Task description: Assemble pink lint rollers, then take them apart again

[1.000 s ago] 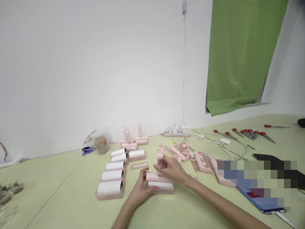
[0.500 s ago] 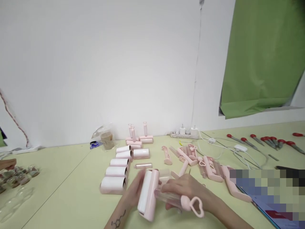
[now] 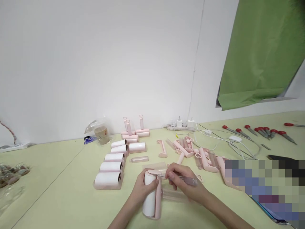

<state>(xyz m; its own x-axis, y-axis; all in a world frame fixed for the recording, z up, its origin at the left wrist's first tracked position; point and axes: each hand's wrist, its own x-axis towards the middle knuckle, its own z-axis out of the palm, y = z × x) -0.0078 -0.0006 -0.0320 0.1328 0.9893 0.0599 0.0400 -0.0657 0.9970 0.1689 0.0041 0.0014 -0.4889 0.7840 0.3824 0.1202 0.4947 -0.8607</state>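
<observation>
My left hand point(image 3: 141, 190) is wrapped round a white lint roll in a pink holder point(image 3: 152, 197), held on end near the table's front middle. My right hand point(image 3: 184, 186) is closed on a thin tool or clear handle part point(image 3: 188, 181), its tip against the top of that roller. A clear plastic cover point(image 3: 156, 166) lies on the table just behind the roller.
A row of white rolls in pink trays point(image 3: 111, 168) lies to the left. Loose pink handles point(image 3: 190, 152) lie to the right. Farther back are assembled rollers point(image 3: 133, 135), a power strip point(image 3: 179, 126), cables, and red-handled screwdrivers point(image 3: 259, 132). A phone lies at the right edge.
The roller has turned more upright in my left hand. The heart-ended pink handle is no longer in my right hand, which now pinches a thin part at the roller's top.
</observation>
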